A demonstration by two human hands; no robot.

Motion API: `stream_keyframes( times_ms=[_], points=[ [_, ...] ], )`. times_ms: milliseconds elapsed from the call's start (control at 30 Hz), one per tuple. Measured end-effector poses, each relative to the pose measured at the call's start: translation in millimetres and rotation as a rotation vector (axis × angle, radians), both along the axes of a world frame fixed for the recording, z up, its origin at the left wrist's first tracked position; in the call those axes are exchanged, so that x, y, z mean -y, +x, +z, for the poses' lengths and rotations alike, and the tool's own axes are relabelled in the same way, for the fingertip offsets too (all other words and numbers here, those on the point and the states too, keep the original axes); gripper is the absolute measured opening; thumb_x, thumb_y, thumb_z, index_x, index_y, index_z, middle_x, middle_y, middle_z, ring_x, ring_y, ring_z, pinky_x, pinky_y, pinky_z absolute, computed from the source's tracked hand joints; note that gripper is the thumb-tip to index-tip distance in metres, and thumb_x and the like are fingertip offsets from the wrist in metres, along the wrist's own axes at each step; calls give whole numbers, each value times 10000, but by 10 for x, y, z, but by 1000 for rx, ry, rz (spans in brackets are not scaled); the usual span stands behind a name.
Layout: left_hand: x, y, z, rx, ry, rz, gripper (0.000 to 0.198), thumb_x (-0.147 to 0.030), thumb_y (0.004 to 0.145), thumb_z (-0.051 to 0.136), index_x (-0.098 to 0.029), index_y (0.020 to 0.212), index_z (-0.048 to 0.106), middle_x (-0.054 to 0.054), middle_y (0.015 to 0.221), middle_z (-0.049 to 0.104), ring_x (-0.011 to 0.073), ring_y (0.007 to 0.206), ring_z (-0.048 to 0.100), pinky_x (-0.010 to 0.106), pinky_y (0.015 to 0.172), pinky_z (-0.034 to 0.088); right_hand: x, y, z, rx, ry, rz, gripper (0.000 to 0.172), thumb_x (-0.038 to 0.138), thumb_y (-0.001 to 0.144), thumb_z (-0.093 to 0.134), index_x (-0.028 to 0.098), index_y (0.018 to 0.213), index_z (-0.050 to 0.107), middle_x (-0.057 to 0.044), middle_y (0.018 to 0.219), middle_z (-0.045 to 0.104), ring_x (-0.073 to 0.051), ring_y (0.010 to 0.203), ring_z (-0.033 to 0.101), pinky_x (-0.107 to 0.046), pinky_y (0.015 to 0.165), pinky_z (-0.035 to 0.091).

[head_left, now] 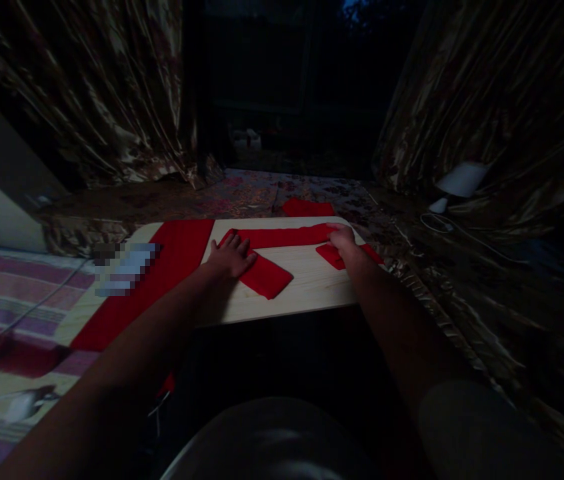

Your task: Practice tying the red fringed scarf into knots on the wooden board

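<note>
A long red cloth strip [287,237] lies across the pale wooden board [307,280], bent at its left part so one end runs toward me. My left hand [232,255] rests flat on the bend with its fingers spread, pressing the cloth. At the strip's far right, my right hand [343,239] has its fingers closed on the cloth's corner. More red cloth [331,256] shows beneath and beside my right hand; whether it joins the strip I cannot tell. Left of my left arm, a wide red cloth [179,260] drapes across the board.
A blurred-out flat object [127,268] lies on the wide cloth. Another red cloth piece [307,207] sits behind the board. To the right stands a small white lamp [462,180] with a cable. Striped bedding [27,280] spreads at left. Patterned curtains [127,87] frame a dark window.
</note>
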State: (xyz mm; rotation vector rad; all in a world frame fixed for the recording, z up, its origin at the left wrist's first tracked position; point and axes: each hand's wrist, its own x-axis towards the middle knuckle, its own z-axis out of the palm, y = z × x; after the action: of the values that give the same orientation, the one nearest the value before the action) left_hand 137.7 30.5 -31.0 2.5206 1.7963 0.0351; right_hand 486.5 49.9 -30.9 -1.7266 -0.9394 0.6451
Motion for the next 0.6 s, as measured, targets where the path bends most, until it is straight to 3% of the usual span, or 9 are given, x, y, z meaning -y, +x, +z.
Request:
stream_keyframes(
  times_ms=[167, 267, 400, 500, 600],
  points=[
    [-9, 17, 4, -42, -32, -12, 879, -735, 942, 220, -200, 1637, 277, 189, 1698, 198, 395, 1581, 74, 749, 1173, 87, -11, -17, 61, -137, 101, -40, 536, 3, 758, 532, 194, 1224, 716, -52, 1133, 748, -111, 834, 691, -205, 699, 593],
    [9, 20, -13, -33, -51, -3, 882, -724, 942, 240, -196, 1648, 236, 194, 1704, 161, 391, 1584, 45, 742, 1177, 68, 28, -122, 176, 49, 182, 15, 521, 33, 786, 529, 156, 1256, 718, -87, 1153, 756, -124, 823, 690, -255, 793, 588],
    [27, 36, -41, 1, -74, -1, 894, -731, 934, 268, -200, 1651, 219, 194, 1710, 126, 388, 1585, 32, 710, 1190, 109, 301, -518, 368, 507, 243, 331, 492, 134, 877, 535, 153, 1344, 690, -100, 1079, 781, -167, 801, 691, -321, 897, 550],
    [37, 49, -34, 11, -73, 13, 876, -705, 941, 298, -191, 1647, 237, 205, 1704, 151, 395, 1581, 67, 680, 1196, 159, 670, -956, 440, 849, 263, 599, 475, 216, 942, 539, 200, 1403, 652, -106, 1200, 750, -214, 1038, 683, -344, 1027, 480],
    [50, 38, 19, 27, -79, 14, 757, -578, 987, 296, -191, 1637, 278, 198, 1696, 200, 388, 1574, 131, 653, 1185, 234, 1020, -1348, 384, 1086, 124, 877, 477, 367, 993, 511, 242, 1442, 615, -127, 1241, 726, -265, 1120, 667, -381, 1015, 478]
  ],
)
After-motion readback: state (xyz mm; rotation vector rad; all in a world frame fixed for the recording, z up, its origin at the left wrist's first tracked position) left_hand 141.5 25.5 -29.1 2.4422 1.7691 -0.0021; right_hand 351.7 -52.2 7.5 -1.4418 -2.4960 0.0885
